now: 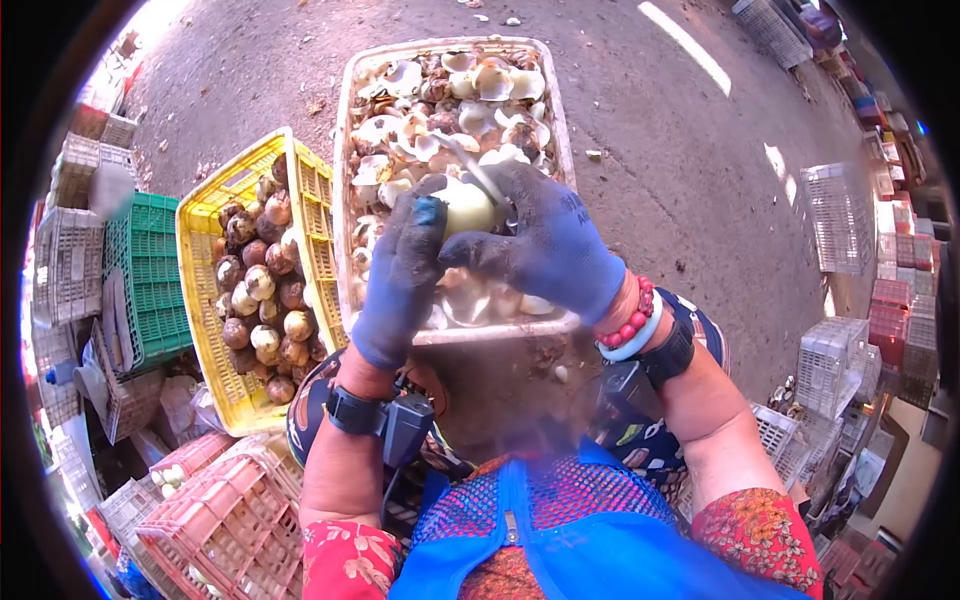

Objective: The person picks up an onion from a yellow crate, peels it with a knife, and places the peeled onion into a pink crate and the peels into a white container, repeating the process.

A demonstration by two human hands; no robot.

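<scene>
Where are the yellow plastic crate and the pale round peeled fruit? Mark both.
yellow plastic crate (200,300), head view, left wall.
pale round peeled fruit (465,208), head view, its middle.

Left hand (400,275) and right hand (550,250) wear dark blue knit gloves (575,225). Black straps (352,410) on both wrists. Right wrist: red bead bracelet (632,318). Sleeves (345,560): red, floral. Blue apron (560,545), apparently mesh-panelled.

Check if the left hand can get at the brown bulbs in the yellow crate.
Likely yes: the yellow crate lies open beside the left hand, nothing over the brown bulbs. But its grip is full with a peeled bulb that the right hand cuts with a knife, so it would need freeing first.
</scene>
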